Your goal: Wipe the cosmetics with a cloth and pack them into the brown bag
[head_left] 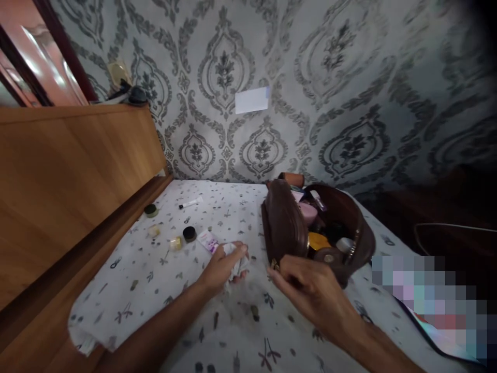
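Note:
My left hand (225, 267) is closed round a crumpled white tissue (237, 267), just above the patterned cloth. A white and purple squeeze tube (208, 240) lies behind that hand. To the right stands a brown bag (285, 223), unzipped, with its flap folded back. Inside it are a pink item (308, 213), a yellow item (318, 240) and a small white-capped container (344, 245). At the bag's front corner, my right hand (310, 285) has its fingers curled and its thumb by a gold zipper pull (274, 264), which it seems to pinch.
Small jars stand on the left of the cloth: a black-lidded one (189, 234), a dark green one (150, 210) and two pale yellow ones (176, 243). A thin tube (190, 202) lies behind them. A wooden panel (77, 155) borders the left; a device with a blurred screen (438, 311) lies right.

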{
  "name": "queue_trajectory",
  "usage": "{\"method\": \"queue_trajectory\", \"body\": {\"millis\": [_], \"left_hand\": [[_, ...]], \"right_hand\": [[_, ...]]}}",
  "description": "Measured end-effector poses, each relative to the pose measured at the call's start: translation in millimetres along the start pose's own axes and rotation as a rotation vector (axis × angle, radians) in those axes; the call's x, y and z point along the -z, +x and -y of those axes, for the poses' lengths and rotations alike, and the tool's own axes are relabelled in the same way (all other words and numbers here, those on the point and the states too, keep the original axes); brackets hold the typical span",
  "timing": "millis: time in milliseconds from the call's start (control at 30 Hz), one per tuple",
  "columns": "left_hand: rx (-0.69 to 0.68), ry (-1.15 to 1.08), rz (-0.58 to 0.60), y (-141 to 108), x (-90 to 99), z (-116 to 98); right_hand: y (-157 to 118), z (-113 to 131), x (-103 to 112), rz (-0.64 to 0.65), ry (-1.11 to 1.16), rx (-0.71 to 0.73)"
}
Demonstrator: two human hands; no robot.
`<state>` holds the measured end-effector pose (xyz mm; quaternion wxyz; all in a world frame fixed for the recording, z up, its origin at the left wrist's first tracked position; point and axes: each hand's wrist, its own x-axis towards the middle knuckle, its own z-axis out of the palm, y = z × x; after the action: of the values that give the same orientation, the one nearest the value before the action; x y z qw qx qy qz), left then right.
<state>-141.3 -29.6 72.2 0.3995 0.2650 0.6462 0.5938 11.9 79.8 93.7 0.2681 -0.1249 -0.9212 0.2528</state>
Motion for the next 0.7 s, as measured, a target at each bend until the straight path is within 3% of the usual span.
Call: {"method": "queue_trajectory", "body": {"millis": [100,233,333,433,567,700], "left_hand": [[-0.1,0.118,-0.115,14.2,33.2,-13.6],[-0.228,0.391,-0.349,42.0,113.2,-36.6],[-0.225,0.634,-0.543,62.1,179.1,-49.9],[-0.155,0.833,-0.614,76.7,226.2,-53.6],[-0.088,1.085,-0.607,94.9,248.1,-46.2],[-0.085,1.312,-0.511,120.1,236.9,-32.6]], "right_hand": [[-8.7,4.8,-27.2,0.1,0.102,-0.053],[-15.8,7.3,-52.8,0.182,0.218,-0.157],[-16.3,5.8,-66.9,0.19,0.339,-0.254],[-15.5,1.4,-79.3,0.188,0.48,-0.338],[-17.8,-6.7,-92.4,0.181,0.624,-0.426],[-22.4,-12.2,-98.3,0.124,0.649,-0.456]]}}
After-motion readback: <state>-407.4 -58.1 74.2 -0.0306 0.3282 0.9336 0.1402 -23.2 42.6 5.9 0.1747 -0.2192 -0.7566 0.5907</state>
